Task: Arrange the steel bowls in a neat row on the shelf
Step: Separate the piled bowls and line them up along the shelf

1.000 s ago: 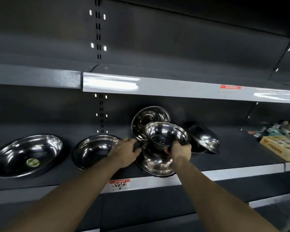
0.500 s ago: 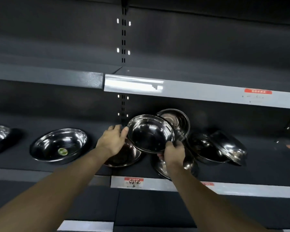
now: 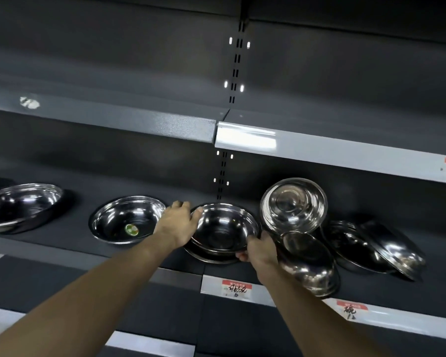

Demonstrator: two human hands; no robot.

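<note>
Steel, round and shiny: held bowl [image 3: 223, 228] nested on a wider steel bowl [image 3: 211, 256] lying on the dark grey shelf [image 3: 62, 243]. Left hand [image 3: 177, 222] curled over held bowl's left rim, thumb on the rim edge; right hand [image 3: 260, 249] gripping its right rim, fingertips tucked underneath. Left of held bowl: shallow steel bowl with a green round sticker [image 3: 128, 219], further left another wide steel bowl [image 3: 21, 206]. Right of held bowl: tilted steel bowls leaning in a jumble [image 3: 294, 204], overturned ones beyond [image 3: 394, 251]. Below held bowl on the pale shelf edge: red-and-white price tag [image 3: 237, 287], handwriting unreadable; second tag [image 3: 352, 309] to its right with a handwritten Chinese character. Above: second dark shelf [image 3: 139, 119], slotted upright [image 3: 236, 60].
</note>
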